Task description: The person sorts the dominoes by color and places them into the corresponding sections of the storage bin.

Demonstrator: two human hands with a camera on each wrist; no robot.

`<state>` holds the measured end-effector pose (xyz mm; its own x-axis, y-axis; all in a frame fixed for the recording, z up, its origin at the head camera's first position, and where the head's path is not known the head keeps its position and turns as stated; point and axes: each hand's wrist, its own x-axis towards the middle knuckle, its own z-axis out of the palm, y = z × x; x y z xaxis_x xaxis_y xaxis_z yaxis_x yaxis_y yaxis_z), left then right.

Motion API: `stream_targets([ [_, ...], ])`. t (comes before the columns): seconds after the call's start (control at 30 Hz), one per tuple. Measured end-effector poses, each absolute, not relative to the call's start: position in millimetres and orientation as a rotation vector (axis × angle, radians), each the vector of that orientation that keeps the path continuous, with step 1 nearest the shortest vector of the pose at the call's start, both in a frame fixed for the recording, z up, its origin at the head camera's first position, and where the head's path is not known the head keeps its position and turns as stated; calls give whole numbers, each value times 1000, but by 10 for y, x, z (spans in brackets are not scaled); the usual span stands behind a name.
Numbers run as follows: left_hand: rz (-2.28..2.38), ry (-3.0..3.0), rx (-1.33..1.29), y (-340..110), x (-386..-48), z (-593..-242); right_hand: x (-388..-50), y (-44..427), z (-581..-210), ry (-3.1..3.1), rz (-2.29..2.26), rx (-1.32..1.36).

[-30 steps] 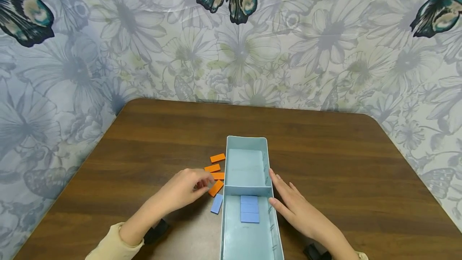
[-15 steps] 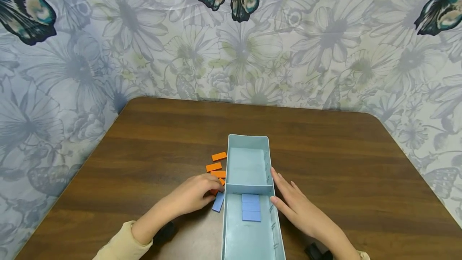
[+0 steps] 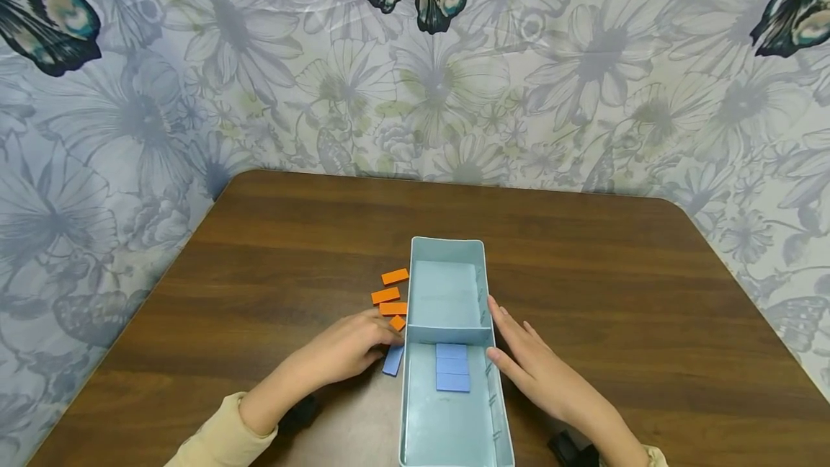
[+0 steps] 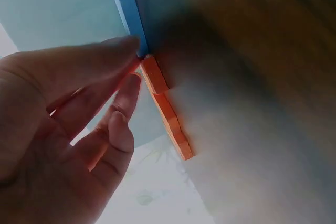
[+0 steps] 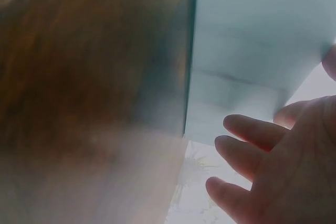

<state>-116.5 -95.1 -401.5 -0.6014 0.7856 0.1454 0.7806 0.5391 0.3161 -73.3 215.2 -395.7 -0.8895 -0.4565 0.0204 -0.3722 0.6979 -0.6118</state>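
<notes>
My left hand [image 3: 355,347] is at the left side of a pale blue plastic box [image 3: 415,409]. Its thumb and finger pinch at an orange block [image 3: 397,323], which is partly hidden by the hand. In the left wrist view the fingertips meet where this orange block [image 4: 154,74] lies close to a loose blue block [image 4: 130,17]. More orange blocks [image 3: 385,295] lie just beyond, along the box wall. Three blue blocks [image 3: 452,367] sit side by side in the box's near compartment. My right hand [image 3: 534,370] rests on the box's right side with straight, spread fingers.
A divider [image 3: 449,335] splits the box into a far and a near compartment. The brown wooden table [image 3: 311,229] ends at a wall hung with flower-and-butterfly cloth [image 3: 415,92]. Dark devices [image 3: 570,449] show at both wrists.
My left hand has moved right and slightly down onto the slanted orange block, covering most of it. My right hand has stayed at the box's side.
</notes>
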Motion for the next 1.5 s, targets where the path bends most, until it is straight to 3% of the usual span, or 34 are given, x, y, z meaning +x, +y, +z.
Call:
stream_targets([
  [0.57,510,2723,1414,-931,-1082,-4043,-586,2181,-3996,2780,-989,-619],
  [1.5,534,2678,1312,-1144,-1112,-3916,-722,2149,-3966,2785,-995,-708],
])
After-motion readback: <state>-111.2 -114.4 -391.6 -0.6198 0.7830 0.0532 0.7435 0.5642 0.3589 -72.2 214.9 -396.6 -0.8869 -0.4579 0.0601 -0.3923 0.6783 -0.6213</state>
